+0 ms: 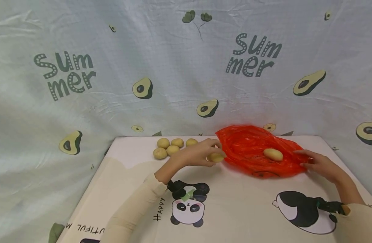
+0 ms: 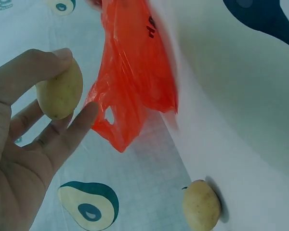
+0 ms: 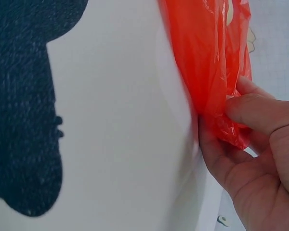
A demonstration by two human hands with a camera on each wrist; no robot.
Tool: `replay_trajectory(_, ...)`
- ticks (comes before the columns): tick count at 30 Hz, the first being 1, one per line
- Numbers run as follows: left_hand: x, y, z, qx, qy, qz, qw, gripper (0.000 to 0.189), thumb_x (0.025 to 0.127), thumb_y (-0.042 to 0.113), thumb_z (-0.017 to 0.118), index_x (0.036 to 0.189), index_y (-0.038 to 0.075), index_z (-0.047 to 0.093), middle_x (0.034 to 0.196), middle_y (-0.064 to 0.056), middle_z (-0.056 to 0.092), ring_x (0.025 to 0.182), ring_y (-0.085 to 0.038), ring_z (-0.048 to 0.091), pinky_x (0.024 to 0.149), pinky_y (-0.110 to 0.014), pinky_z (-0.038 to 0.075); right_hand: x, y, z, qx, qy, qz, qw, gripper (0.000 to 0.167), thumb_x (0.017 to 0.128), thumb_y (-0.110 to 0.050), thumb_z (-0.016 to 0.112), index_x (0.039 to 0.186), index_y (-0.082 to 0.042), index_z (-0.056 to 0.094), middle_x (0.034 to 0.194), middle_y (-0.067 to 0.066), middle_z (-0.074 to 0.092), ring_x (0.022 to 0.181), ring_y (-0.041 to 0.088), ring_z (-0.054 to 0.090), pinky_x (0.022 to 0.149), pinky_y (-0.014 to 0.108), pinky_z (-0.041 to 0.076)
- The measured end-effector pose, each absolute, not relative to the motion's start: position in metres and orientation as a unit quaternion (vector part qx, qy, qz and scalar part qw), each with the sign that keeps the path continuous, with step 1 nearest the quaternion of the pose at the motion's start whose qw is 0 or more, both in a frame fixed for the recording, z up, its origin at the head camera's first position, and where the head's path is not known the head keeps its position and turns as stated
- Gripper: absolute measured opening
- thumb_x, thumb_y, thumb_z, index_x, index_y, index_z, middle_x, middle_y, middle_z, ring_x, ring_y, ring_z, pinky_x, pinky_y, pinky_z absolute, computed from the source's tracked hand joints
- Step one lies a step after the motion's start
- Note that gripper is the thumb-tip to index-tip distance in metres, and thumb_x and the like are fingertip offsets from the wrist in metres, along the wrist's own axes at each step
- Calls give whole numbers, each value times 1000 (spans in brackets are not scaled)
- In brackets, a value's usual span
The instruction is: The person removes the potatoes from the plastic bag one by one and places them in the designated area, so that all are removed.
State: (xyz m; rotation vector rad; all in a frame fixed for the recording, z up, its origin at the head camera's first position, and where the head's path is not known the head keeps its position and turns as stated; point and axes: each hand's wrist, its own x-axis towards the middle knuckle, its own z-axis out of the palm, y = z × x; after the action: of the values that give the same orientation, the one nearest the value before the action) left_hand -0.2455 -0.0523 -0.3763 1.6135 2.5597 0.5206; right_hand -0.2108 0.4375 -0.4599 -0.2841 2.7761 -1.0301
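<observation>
My left hand (image 1: 201,153) pinches a yellow potato (image 2: 62,91) between thumb and fingers, just left of a red plastic bag (image 1: 243,145). In the left wrist view the bag's handle end hangs close behind the fingertips. The bag lies on the table with its mouth spread, and one potato (image 1: 273,154) rests on the red film toward its right side. At the bag's right end, my right hand (image 1: 322,165) grips the gathered plastic between thumb and fingers, as the right wrist view shows.
Several potatoes (image 1: 163,143) sit in a loose group on the far left of the table (image 1: 131,175), behind the left forearm. The cloth behind carries avocado prints (image 1: 142,88) and lettering. Printed pandas (image 1: 188,209) mark the table's front part.
</observation>
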Motion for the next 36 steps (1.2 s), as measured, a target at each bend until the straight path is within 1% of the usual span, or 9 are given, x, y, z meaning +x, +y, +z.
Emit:
replay_trajectory(3,-245,-56,-380,520,836,172,36,39,88,12,80,125,16,72,127,-1,59,117,-18,52,100,-22,46,-210,437,-461,-92,932,-342,83,56,93,3,62,145,7,42,145,43,35,123,58,39,76,23,57)
replay_trajectory(9,-245,-63,-383,517,834,192,31,42,88,11,79,130,13,69,132,-1,63,124,-18,55,105,-23,44,-211,437,-461,-86,937,-328,79,56,94,3,62,146,6,42,145,43,36,126,61,36,84,48,59)
replay_trajectory(11,-245,-66,-385,510,831,219,34,44,89,9,78,131,11,68,133,-1,65,127,-17,56,107,-23,44,-212,437,-462,-83,938,-327,79,56,94,3,62,146,6,43,145,43,36,126,61,36,85,51,59)
replay_trajectory(18,-243,-78,-393,499,813,299,11,49,84,3,82,131,9,69,131,-2,69,129,-17,59,109,-25,43,-212,438,-463,-81,939,-325,82,56,94,2,62,146,7,42,144,43,36,124,60,38,84,49,59)
replay_trajectory(22,-243,-84,-396,492,818,295,-22,49,83,7,85,129,11,71,128,0,70,115,-13,65,97,-23,51,-212,438,-463,-88,939,-323,76,55,94,2,62,146,6,43,144,43,37,124,60,39,83,47,60)
replay_trajectory(25,-242,-87,-397,481,826,292,-31,50,82,9,86,130,13,71,129,1,70,110,-12,63,90,-26,52,-211,438,-463,-86,938,-326,76,55,95,1,62,146,6,43,144,43,37,124,60,38,84,49,59)
replay_trajectory(29,-240,-91,-399,464,833,301,-24,52,83,10,85,132,12,69,132,-1,68,117,-15,62,96,-26,51,-210,439,-463,-80,938,-327,78,55,95,1,61,146,5,42,144,43,36,125,61,37,85,52,58)
replay_trajectory(31,-239,-94,-400,455,836,306,-21,52,83,10,85,132,11,69,133,-1,68,120,-17,62,99,-26,51,-210,439,-463,-79,938,-327,78,55,95,1,61,146,5,42,144,42,36,124,60,38,84,50,59)
replay_trajectory(36,-238,-98,-403,446,837,316,-25,52,82,10,86,131,10,70,131,-3,69,119,-18,63,97,-25,52,-209,437,-463,-79,936,-332,83,56,95,0,60,147,5,41,145,42,35,124,60,38,83,48,59)
